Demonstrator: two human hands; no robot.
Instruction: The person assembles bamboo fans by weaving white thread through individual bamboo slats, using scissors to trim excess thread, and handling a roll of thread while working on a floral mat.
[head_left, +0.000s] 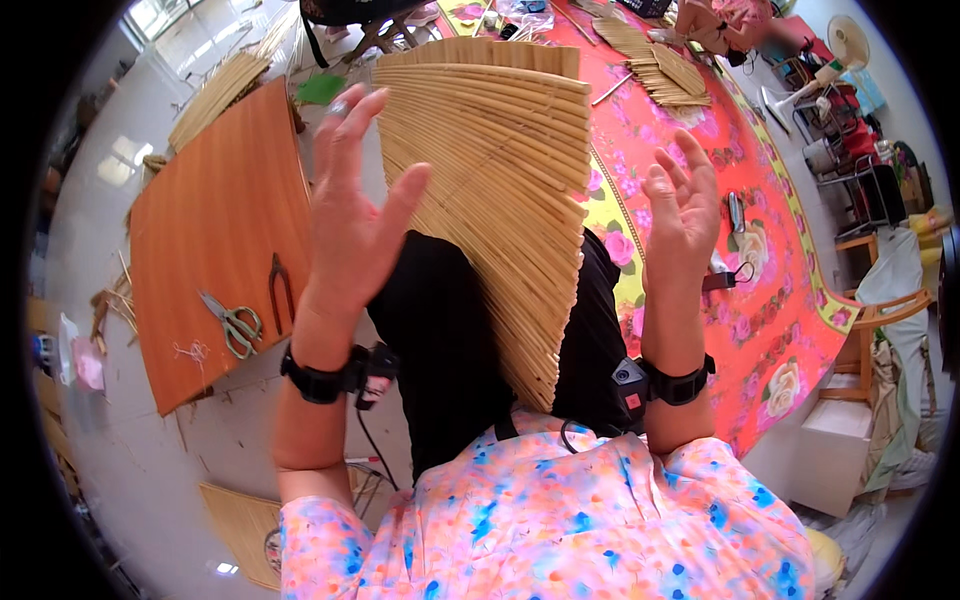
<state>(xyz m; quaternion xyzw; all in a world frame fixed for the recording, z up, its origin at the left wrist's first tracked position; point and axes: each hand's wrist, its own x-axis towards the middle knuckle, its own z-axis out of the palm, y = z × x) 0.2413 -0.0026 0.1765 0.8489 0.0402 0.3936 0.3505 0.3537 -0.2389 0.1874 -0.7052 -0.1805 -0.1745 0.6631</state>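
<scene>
Across my lap lies a fan-shaped panel of straw-coloured stalks point(490, 170), laid side by side, wide at the far end and narrowing toward my waist. My left hand point(352, 190) is raised by its left edge, fingers and thumb spread, holding nothing. On the other side, my right hand point(684, 205) is lifted apart from the panel, palm turned up and fingers loosely bent, with nothing in it. Scissors point(238, 325) with pale green handles and dark pliers point(280, 292) rest on an orange-brown board point(220, 220) to my left.
A pink-red floral cloth point(740, 330) spreads on the right, bearing a small folded tool point(737, 212) and another stalk panel point(660, 70) farther off. More stalks point(218, 95) lie at far left. A person point(725, 25) sits at far right near a fan point(847, 42) and a wooden chair point(875, 310).
</scene>
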